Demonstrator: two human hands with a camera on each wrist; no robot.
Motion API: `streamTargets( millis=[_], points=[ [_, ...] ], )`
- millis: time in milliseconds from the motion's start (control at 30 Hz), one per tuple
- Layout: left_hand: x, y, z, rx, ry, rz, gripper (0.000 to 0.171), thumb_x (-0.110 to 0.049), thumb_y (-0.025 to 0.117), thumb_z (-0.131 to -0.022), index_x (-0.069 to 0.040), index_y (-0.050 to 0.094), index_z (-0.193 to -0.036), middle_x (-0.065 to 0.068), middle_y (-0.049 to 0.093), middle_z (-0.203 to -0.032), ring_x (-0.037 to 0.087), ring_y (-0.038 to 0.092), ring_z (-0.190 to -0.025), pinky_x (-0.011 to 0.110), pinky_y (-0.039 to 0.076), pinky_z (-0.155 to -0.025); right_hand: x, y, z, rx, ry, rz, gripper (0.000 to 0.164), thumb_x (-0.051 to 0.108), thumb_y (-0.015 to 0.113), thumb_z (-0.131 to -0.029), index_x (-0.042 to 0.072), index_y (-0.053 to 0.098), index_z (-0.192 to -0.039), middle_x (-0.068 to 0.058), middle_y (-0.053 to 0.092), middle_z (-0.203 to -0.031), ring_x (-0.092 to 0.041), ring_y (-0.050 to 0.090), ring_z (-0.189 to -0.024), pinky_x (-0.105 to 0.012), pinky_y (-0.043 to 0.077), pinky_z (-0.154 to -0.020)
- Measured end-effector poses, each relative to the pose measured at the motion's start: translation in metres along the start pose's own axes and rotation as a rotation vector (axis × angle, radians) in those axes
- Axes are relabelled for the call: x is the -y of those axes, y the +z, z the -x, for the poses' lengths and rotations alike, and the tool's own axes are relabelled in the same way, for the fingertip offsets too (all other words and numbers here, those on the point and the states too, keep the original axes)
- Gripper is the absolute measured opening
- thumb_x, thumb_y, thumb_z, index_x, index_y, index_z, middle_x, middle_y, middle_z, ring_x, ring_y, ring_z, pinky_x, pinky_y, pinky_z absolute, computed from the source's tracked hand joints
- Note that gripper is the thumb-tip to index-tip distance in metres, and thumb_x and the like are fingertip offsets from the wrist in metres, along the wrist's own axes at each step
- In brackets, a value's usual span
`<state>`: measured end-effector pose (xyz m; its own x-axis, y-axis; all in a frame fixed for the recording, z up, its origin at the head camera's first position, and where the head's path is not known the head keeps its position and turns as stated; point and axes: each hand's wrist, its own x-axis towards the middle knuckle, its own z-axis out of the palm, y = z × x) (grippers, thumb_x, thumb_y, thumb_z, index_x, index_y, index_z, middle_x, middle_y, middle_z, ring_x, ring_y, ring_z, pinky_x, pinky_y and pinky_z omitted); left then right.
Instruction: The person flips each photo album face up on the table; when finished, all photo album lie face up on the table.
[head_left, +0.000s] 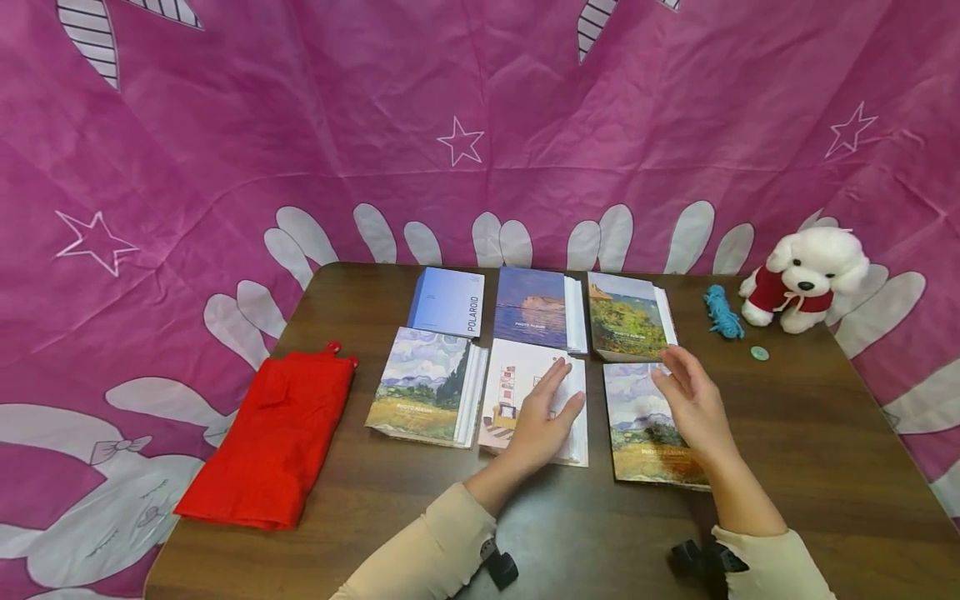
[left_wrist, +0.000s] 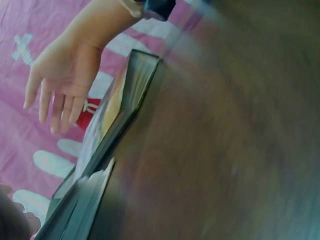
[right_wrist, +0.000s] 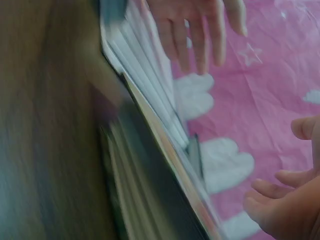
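Note:
My left hand [head_left: 542, 423] hovers at a white photo album [head_left: 504, 410] with small printed drawings, its fingers extended over the cover. Whether it touches the cover I cannot tell. Over the right-hand album [head_left: 637, 425], which has a painted wheat field and cloudy sky, is my right hand [head_left: 697, 410], fingers relaxed and slightly bent, gripping nothing. In the left wrist view the right hand [left_wrist: 70, 75] shows its palm beside an album's thick page edges [left_wrist: 137, 77]. The right wrist view has the right hand [right_wrist: 285, 205] clear of the albums.
A similar wheat-field album [head_left: 420, 387] lies at left. Behind are a blue Polaroid album [head_left: 446, 300], a sea-cliff album [head_left: 528, 304] and a garden album [head_left: 626, 321]. Red cloth bag [head_left: 270, 442] at left; blue yarn [head_left: 722, 312], green disc [head_left: 760, 353] and plush dog [head_left: 806, 279] at right.

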<state>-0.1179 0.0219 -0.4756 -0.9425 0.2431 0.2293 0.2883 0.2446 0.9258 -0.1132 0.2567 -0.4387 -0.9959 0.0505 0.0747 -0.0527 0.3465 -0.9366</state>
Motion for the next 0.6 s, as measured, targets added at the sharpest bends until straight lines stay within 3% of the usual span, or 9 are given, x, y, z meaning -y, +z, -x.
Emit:
streamTargets(
  millis=[167, 300, 400, 533, 600],
  points=[
    [-0.002, 0.016, 0.003, 0.033, -0.003, 0.012, 0.052, -0.031, 0.054, -0.104, -0.003, 0.050, -0.148, 0.015, 0.041, -0.158, 0.027, 0.037, -0.146, 0.043, 0.028, -0.120, -0.005, -0.025, 0.005, -0.068, 0.011, 0.062, 0.061, 0.028, 0.052, -0.107, -0.002, 0.030, -0.155, -0.029, 0.038, -0.154, -0.044, 0.034, -0.144, 0.000, 0.033, -0.097],
    [-0.004, 0.027, 0.004, 0.066, 0.002, 0.019, 0.052, -0.031, 0.053, -0.105, -0.001, 0.049, -0.148, 0.016, 0.041, -0.157, 0.027, 0.037, -0.146, 0.041, 0.029, -0.120, -0.016, -0.037, 0.008, -0.115, 0.093, 0.108, 0.063, 0.034, 0.050, -0.107, 0.000, 0.031, -0.156, -0.027, 0.038, -0.155, -0.043, 0.035, -0.143, -0.004, 0.034, -0.099],
    [-0.006, 0.036, 0.007, 0.097, -0.016, 0.042, 0.052, -0.030, 0.052, -0.105, 0.001, 0.049, -0.147, 0.017, 0.041, -0.157, 0.027, 0.039, -0.145, 0.038, 0.033, -0.118, -0.027, -0.039, 0.011, -0.100, 0.168, 0.125, 0.067, 0.039, 0.049, -0.107, 0.000, 0.029, -0.157, -0.026, 0.037, -0.156, -0.043, 0.034, -0.143, -0.004, 0.034, -0.097],
    [-0.009, 0.047, 0.013, 0.168, -0.098, 0.100, 0.055, -0.032, 0.053, -0.105, 0.003, 0.047, -0.148, 0.016, 0.039, -0.159, 0.026, 0.039, -0.145, 0.030, 0.039, -0.113, -0.041, -0.037, 0.017, -0.052, 0.206, 0.123, 0.070, 0.040, 0.051, -0.106, -0.003, 0.028, -0.156, -0.030, 0.034, -0.157, -0.044, 0.032, -0.144, 0.000, 0.033, -0.089],
    [-0.010, 0.051, 0.016, 0.202, -0.142, 0.085, 0.058, -0.035, 0.053, -0.105, 0.001, 0.046, -0.150, 0.014, 0.038, -0.160, 0.025, 0.038, -0.145, 0.029, 0.038, -0.114, -0.044, -0.035, 0.019, -0.052, 0.210, 0.103, 0.069, 0.039, 0.052, -0.106, -0.004, 0.030, -0.155, -0.030, 0.034, -0.156, -0.045, 0.033, -0.144, 0.001, 0.033, -0.086]
  ],
)
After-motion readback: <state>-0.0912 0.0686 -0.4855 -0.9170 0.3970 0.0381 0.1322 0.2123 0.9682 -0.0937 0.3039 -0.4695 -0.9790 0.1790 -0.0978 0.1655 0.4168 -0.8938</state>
